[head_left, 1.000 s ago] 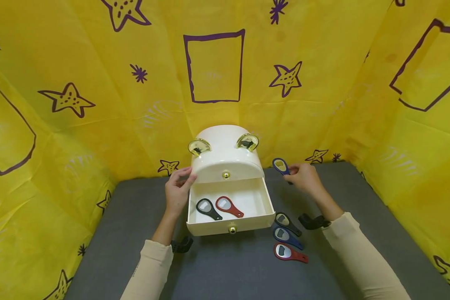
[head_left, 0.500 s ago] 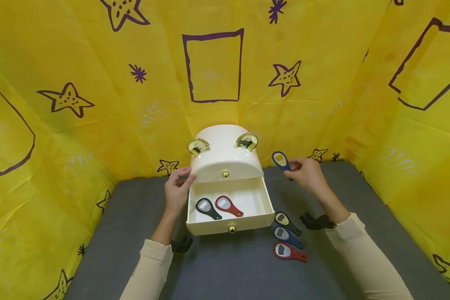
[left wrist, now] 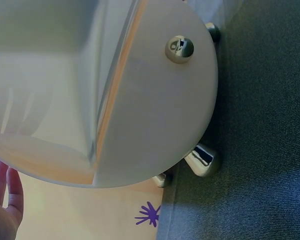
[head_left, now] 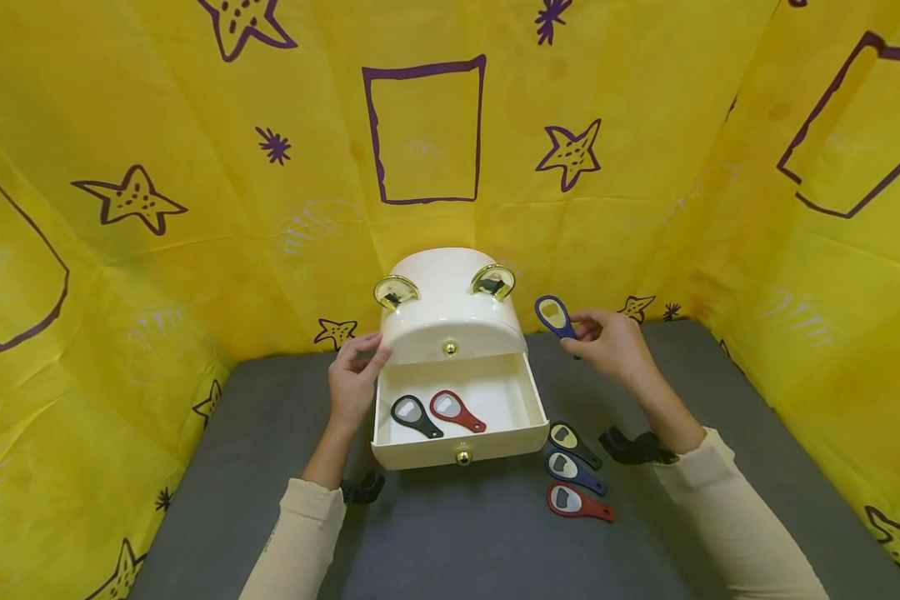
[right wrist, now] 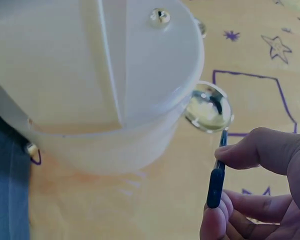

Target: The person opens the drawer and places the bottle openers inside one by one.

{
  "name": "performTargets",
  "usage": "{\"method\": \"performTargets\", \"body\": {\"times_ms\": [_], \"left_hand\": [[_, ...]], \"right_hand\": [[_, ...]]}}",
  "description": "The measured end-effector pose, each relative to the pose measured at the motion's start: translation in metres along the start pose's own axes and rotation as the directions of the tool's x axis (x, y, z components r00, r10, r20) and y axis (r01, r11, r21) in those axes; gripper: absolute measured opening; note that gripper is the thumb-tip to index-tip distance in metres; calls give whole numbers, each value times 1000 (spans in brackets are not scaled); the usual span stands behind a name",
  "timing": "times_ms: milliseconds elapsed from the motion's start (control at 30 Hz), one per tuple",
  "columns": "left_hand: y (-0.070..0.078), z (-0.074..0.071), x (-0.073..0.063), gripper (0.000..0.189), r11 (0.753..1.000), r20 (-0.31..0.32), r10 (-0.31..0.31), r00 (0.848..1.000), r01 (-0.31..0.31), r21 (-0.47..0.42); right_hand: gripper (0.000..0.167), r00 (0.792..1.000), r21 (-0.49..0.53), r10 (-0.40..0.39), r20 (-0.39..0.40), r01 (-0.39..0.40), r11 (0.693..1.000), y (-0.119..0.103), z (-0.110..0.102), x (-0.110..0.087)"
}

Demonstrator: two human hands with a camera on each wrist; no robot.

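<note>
A cream two-drawer box (head_left: 447,292) with gold ears stands against the yellow backdrop, its lower drawer (head_left: 420,456) pulled out. Inside the drawer lie a black bottle opener (head_left: 429,429) and a red bottle opener (head_left: 468,421). My left hand (head_left: 354,385) touches the box's left side with its fingertips. To the right of the box, my right hand (head_left: 617,346) pinches a blue bottle opener (head_left: 562,330) by its handle, above the table. The right wrist view shows this opener (right wrist: 216,186) edge-on between thumb and fingers, with a gold ear (right wrist: 208,107) behind it.
Right of the drawer, three more bottle openers lie on the dark grey table (head_left: 457,533): one black (head_left: 589,457), one blue (head_left: 591,482) and one red (head_left: 594,509). Yellow cloth walls (head_left: 307,275) enclose the back and both sides.
My right hand has raised the blue bottle opener slightly and brought its round end a little closer to the box. The left hand stays against the box.
</note>
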State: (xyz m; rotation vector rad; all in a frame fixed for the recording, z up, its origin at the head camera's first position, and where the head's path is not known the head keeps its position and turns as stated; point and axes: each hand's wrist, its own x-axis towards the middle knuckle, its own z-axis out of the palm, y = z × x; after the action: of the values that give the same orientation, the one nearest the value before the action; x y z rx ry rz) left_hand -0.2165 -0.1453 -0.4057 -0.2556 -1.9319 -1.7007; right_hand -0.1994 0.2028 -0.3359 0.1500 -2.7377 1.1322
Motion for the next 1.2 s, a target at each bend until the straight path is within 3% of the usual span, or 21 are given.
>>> {"method": "performTargets", "body": {"times_ms": [367, 800, 1200], "left_hand": [[-1, 0, -1, 22, 1000, -7, -5, 1000, 5, 4], [0, 0, -1, 23, 1000, -8, -27, 1000, 27, 13], [0, 0, 0, 24, 1000, 2, -21, 1000, 21, 5]], "right_hand": [[38, 1000, 6, -12, 14, 12, 1000, -18, 1, -8], [34, 993, 44, -117, 20, 116, 992, -29, 10, -13], [30, 984, 61, -166, 70, 162, 985, -37, 22, -17]]}}
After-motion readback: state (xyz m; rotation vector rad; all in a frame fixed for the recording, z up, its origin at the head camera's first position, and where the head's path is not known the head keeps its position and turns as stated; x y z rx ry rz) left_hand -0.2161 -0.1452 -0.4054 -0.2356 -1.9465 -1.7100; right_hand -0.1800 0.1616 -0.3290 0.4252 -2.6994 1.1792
